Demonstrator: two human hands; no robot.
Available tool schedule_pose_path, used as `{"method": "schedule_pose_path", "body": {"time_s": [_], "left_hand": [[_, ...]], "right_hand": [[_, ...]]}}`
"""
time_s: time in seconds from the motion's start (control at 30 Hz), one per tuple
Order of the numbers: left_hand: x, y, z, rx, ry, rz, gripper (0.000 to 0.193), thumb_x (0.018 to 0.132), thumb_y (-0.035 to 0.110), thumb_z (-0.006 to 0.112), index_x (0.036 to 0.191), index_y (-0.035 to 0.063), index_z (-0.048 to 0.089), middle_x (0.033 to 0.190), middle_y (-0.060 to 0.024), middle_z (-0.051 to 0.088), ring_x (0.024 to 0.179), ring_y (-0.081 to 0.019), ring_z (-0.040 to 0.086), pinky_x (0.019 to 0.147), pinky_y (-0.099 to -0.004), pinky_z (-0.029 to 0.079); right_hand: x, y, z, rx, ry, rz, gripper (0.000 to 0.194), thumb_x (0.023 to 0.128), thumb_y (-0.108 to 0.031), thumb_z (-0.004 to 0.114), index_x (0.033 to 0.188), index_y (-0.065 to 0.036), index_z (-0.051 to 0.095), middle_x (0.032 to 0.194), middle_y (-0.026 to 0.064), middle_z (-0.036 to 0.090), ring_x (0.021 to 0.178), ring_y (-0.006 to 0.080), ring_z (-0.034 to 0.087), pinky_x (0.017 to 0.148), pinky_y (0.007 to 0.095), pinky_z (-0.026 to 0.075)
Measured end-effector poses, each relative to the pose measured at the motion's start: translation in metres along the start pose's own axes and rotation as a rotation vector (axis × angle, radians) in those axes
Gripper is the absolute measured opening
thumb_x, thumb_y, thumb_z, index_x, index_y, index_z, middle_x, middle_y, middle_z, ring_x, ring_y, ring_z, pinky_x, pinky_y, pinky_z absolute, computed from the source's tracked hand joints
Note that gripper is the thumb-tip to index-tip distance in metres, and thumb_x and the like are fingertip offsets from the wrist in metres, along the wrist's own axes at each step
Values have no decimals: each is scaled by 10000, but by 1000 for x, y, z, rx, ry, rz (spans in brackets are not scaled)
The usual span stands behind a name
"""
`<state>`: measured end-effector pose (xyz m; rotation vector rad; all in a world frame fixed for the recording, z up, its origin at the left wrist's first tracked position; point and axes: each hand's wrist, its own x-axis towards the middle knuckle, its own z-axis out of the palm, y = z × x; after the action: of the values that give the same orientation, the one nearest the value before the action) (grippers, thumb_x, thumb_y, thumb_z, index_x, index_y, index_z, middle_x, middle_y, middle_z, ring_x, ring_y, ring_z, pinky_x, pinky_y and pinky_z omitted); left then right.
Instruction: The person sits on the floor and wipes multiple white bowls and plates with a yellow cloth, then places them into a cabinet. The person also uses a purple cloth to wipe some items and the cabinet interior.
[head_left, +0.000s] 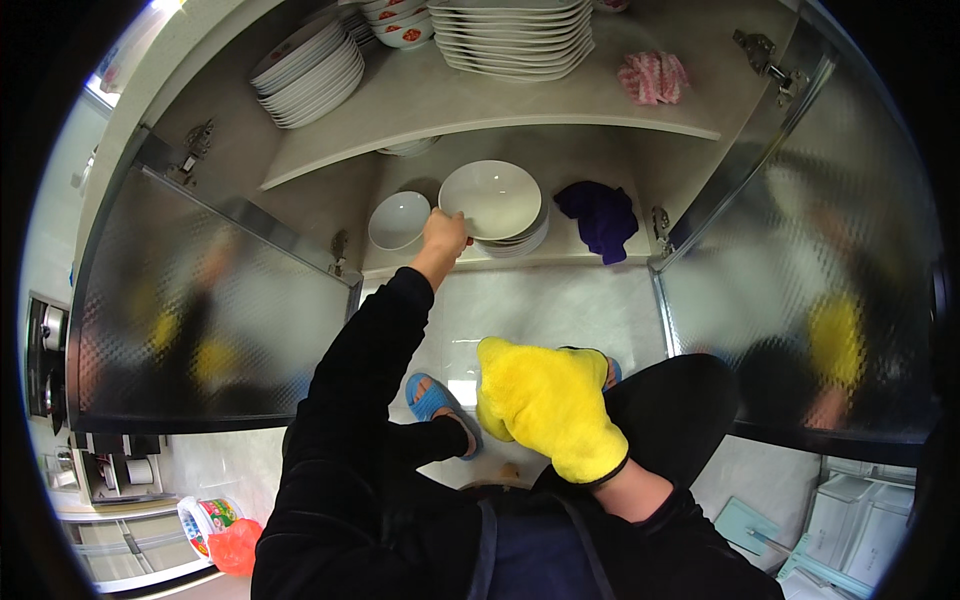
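Note:
My left hand (446, 234) grips the near left rim of a large white bowl (491, 196), tilted over a stack of white dishes (514, 246) on the cabinet's lower level. Just left of that hand, a smaller white bowl (398, 220) rests there. To the right of the stack lies a crumpled dark purple cloth (600, 217). A yellow cloth mitt (551, 405) covers my right hand, held low before my body; its fingers are hidden, so I cannot tell their pose.
Plates (315, 86), patterned bowls (405, 31), a stack of square white plates (514, 45) and a pink-and-white cloth (652, 77) occupy the upper shelf. Textured glass doors (202, 315) stand open on both sides. A bucket (206, 521) with a red plastic bag is at lower left.

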<state>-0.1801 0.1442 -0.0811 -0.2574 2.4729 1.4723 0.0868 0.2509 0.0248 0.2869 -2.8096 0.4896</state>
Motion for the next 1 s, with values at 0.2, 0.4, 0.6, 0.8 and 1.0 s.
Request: {"method": "schedule_pose_path", "body": {"time_s": [0.2,0.4,0.6,0.8,1.0], "left_hand": [[35,-6,37,145,40,-7,326,887,215,493,1084,-41,447,602,-130,583,404,-168,495,349,-311,353],[35,-2,55,107,-10,-86,314,841,179,543,999,-93,552,719,-192,653,657,-297,664,621,-362,509],[43,-12,56,184,37,-54,321,842,188,553,993,-95,552,705,-186,653,653,-297,664,622,-345,509],[33,3,59,240,11,-62,423,874,274,551,1083,-88,489,727,-171,661,691,-281,669,654,-351,513],[43,-10,46,401,-70,-7,533,899,404,462,1076,-98,489,839,-200,659,859,-335,642,780,-389,485]], "right_hand": [[5,8,0,-106,-34,-6,131,622,-130,614,647,-118,486,501,39,427,405,228,446,420,324,344],[-1,23,30,-129,87,-79,108,654,-110,604,714,-98,515,526,40,409,430,222,433,446,310,362],[5,12,8,-174,52,-67,112,680,-104,605,767,-83,538,539,34,431,450,211,446,453,295,367],[-2,20,37,173,156,58,104,691,-111,613,757,-84,537,546,30,454,457,206,450,454,298,362],[2,17,31,62,121,10,111,675,-125,626,735,-101,535,545,47,456,464,228,443,468,305,358]]}}
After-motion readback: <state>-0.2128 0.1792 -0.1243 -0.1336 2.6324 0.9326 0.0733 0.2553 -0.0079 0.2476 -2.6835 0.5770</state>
